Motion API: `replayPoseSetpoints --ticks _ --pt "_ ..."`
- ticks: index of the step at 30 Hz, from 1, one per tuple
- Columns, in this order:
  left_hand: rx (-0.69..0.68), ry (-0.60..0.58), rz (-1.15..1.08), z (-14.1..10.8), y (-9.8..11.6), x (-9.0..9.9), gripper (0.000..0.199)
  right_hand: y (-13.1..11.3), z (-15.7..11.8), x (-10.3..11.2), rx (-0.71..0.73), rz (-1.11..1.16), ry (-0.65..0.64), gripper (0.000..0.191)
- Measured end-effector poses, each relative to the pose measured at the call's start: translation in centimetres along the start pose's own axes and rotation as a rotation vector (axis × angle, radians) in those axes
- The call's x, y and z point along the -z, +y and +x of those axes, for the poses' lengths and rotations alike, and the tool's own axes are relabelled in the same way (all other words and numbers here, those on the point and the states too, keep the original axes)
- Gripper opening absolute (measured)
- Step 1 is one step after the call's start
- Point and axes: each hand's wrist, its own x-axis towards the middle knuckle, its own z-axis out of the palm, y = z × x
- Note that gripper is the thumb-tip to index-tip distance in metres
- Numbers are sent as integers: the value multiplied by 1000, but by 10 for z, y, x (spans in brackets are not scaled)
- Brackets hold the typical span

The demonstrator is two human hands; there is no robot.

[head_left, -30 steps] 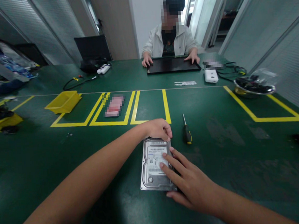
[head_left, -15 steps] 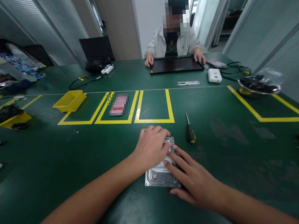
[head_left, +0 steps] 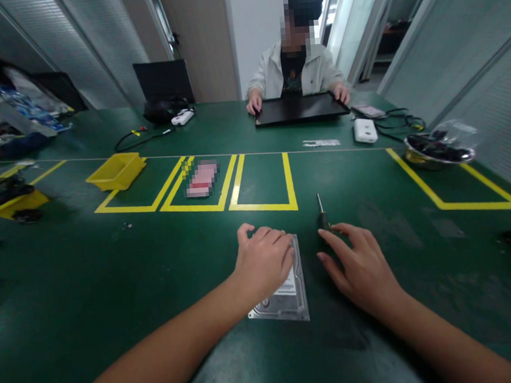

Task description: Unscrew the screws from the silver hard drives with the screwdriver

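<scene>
A silver hard drive point(head_left: 285, 303) with a white label lies flat on the green table in front of me. My left hand point(head_left: 264, 261) rests over its upper left part, fingers bent and gripping it, the little finger lifted. To the right, my right hand point(head_left: 359, 260) is at a screwdriver point(head_left: 323, 219) with a dark handle and a thin metal shaft pointing away from me. Its fingers are apart, with the fingertips at the handle but not closed round it; they hide the handle's lower end.
Yellow tape outlines point(head_left: 265, 207) mark the table. A yellow bin point(head_left: 118, 172) stands left, another bin point(head_left: 18, 205) farther left holds dark parts. A metal bowl point(head_left: 439, 155) of dark pieces sits right. Opposite, a person point(head_left: 269, 74) holds a dark flat panel point(head_left: 300, 109).
My right hand has left the hard drive and moved right to the screwdriver. My left hand stays on the drive. The person opposite has tilted the panel slightly.
</scene>
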Motion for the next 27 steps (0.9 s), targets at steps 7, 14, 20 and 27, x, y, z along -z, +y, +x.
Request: replayPoseSetpoints --ticks 7,14,20,27 --pt "-85 -12 61 -1 -1 2 32 15 10 -4 -95 -207 -143 40" --pt "-103 -33 75 -2 -1 3 36 12 15 -9 -37 -206 -234 41" --pt "-102 -26 75 -3 -2 3 35 12 15 -9 -14 -144 -255 35" --pt "-110 12 89 -4 -1 1 33 12 23 8 -88 125 -127 37"
